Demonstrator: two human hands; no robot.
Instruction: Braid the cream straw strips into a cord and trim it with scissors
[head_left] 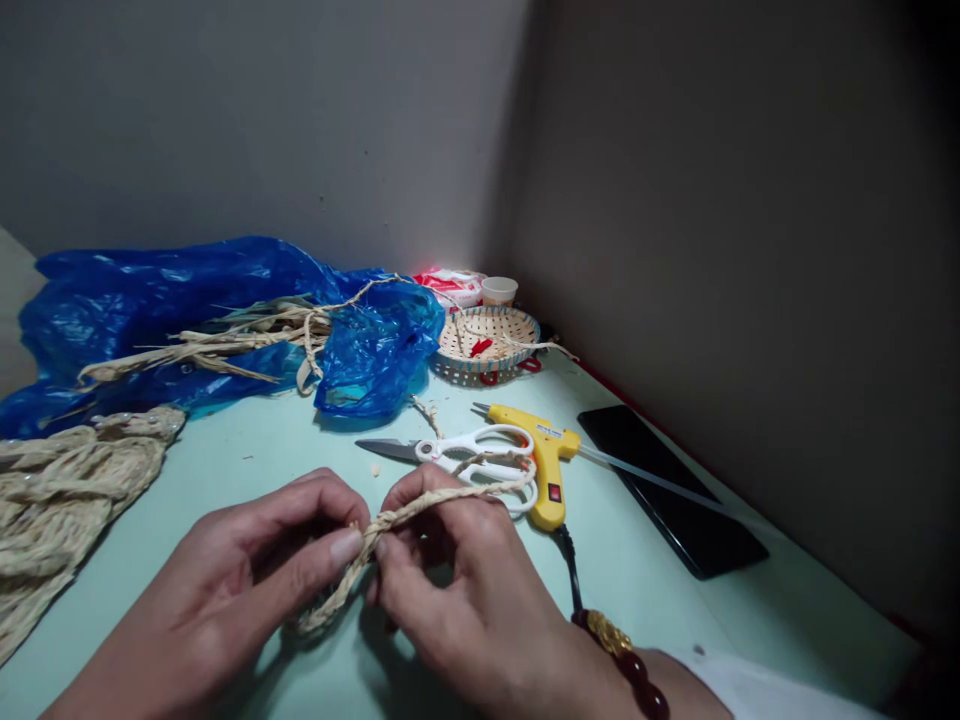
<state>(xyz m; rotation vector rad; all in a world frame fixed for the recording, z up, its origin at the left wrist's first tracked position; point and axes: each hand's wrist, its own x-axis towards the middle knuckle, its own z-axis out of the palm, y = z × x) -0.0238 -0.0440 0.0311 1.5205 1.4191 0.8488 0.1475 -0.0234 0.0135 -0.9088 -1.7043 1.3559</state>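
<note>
My left hand (247,580) and my right hand (465,590) meet low in the middle of the view, both pinched on a braided straw cord (420,508). The left thumb presses the braid where the two hands touch. The cord runs up and right over my right fingers toward the scissors, and a lower loop of it (322,610) lies on the pale green table (247,450) under my hands. My right wrist wears a bracelet of dark red beads (626,655).
White-handled scissors (450,450) and a yellow glue gun (544,460) lie just beyond my hands, with a black phone (667,490) to the right. A blue plastic bag (187,300) holds straw strips (225,340). A small woven basket (487,340), a cup (499,290), a straw bundle (60,500) at left.
</note>
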